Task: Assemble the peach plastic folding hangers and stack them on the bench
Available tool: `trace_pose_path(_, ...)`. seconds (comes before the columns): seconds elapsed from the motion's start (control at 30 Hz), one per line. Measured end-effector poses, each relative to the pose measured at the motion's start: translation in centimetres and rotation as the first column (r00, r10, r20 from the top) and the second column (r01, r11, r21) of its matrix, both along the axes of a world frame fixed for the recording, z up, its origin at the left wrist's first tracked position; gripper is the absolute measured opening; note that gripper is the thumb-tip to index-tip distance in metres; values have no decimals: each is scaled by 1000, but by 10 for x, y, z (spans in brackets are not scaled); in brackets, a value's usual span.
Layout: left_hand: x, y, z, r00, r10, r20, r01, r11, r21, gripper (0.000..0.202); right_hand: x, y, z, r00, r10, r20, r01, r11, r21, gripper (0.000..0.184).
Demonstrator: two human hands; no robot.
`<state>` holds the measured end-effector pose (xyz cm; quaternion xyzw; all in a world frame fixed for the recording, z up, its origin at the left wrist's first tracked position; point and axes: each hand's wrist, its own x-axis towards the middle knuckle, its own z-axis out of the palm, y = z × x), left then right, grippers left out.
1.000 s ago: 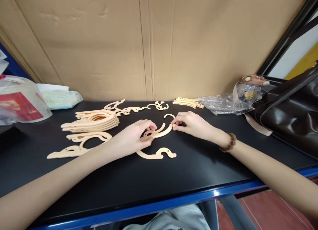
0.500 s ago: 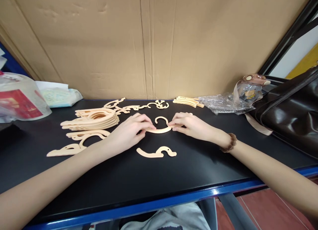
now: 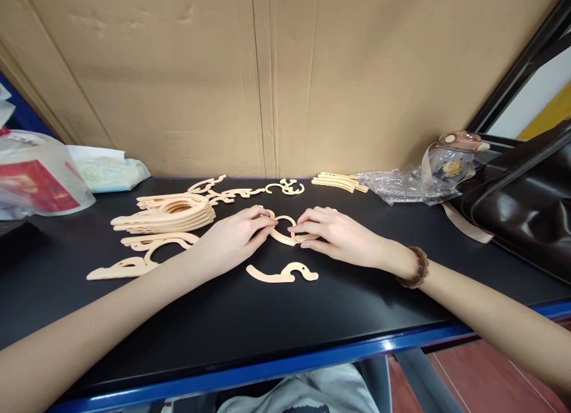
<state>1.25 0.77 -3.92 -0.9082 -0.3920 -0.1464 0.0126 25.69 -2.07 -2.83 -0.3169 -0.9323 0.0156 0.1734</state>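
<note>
My left hand (image 3: 241, 233) and my right hand (image 3: 341, 233) hold a beige plastic folding hanger (image 3: 282, 240) between them, just above the black table. Fingers and thumb of the left pinch its left side; those of the right close on the part at its right. Its curved pieces form a ring between my fingertips, and both outer ends are partly covered. Nearer to me lies a loose hanger arm (image 3: 270, 277) with a hooked end. A stack of folded hangers (image 3: 163, 221) sits left of my left hand, with another hanger (image 3: 116, 271) partly behind my forearm.
At the back lie small hanger hooks (image 3: 285, 188), a pile of hanger arms (image 3: 339, 181) and clear plastic wrap (image 3: 392, 185). A bottle (image 3: 450, 163) and a black bag (image 3: 526, 199) stand right. A wipes pack (image 3: 113, 174) and plastic tub (image 3: 44, 175) are left. Cardboard (image 3: 187, 80) closes the back.
The hanger's curved piece has turned between my hands and now makes a ring. My right hand has shifted slightly left and nearer to me. The loose arm on the table stays put.
</note>
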Motion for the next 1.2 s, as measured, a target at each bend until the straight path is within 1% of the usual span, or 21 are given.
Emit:
trace_pose_path(0.07, 1, -1, 1, 999, 33, -25, -33, 999, 2, 42, -1, -5, 5, 1000, 2, -24, -1, 1000, 21, 27)
trace_pose_path(0.17, 2, -1, 3, 996, 82, -46, -82, 997, 8, 42, -4, -14, 12, 997, 73, 15, -72, 997, -41, 32)
trace_pose_path(0.2, 2, 0, 3, 994, 96, -44, -96, 995, 14, 41, -5, -16, 13, 995, 95, 39, -93, 993, -68, 30)
trace_pose_path(0.27, 2, 1, 2, 991, 124, -40, -123, 992, 32, 39, -4, -17, 14, 990, 125, 71, -118, 988, -101, 19)
trace_pose_path(0.3, 2, 2, 2, 989, 138, -44, -136, 990, 40, 38, -3, -16, 14, 989, 126, 78, -118, 988, -104, 14)
trace_pose_path(0.33, 2, 2, 1, 987, 151, -53, -149, 988, 47, 38, 0, -14, 14, 989, 124, 84, -116, 988, -103, 13)
trace_pose_path(0.5, 2, 0, 3, 979, 182, -93, -176, 982, 72, 39, 13, 0, 14, 990, 90, 112, -79, 992, -97, 21)
trace_pose_path(0.6, 3, -1, 7, 984, 147, -104, -138, 987, 88, 40, 18, 5, 17, 993, 28, 115, -17, 995, -96, 28)
trace_pose_path(0.67, 3, -1, 8, 987, 108, -121, -94, 989, 117, 40, 22, 6, 20, 991, -56, 123, 65, 995, -73, 31)
trace_pose_path(0.73, 3, -1, 9, 987, 76, -145, -50, 983, 177, 41, 25, 5, 23, 982, -135, 134, 141, 989, -38, 26)
trace_pose_path(0.8, 4, -2, 8, 985, 67, -158, -25, 968, 249, 41, 29, 4, 26, 967, -199, 157, 205, 979, -19, 14)
trace_pose_path(0.83, 6, -3, 8, 986, 64, -155, -18, 960, 280, 41, 30, 4, 27, 960, -221, 174, 228, 974, -18, 16)
trace_pose_path(0.9, 11, -8, 8, 991, 52, -125, -12, 954, 299, 38, 30, 3, 27, 947, -247, 207, 256, 966, -20, 29)
trace_pose_path(0.97, 18, -14, 9, 996, 31, -84, -9, 969, 245, 36, 29, 3, 24, 946, -238, 221, 249, 968, -22, 31)
trace_pose_path(1.07, 33, -22, 9, 998, 37, -53, -31, 994, 107, 36, 25, 3, 20, 951, -206, 229, 220, 975, -37, 17)
trace_pose_path(1.2, 53, -21, 7, 999, 20, -33, -20, 1000, 3, 40, 28, 7, 20, 958, -185, 221, 197, 980, -34, 7)
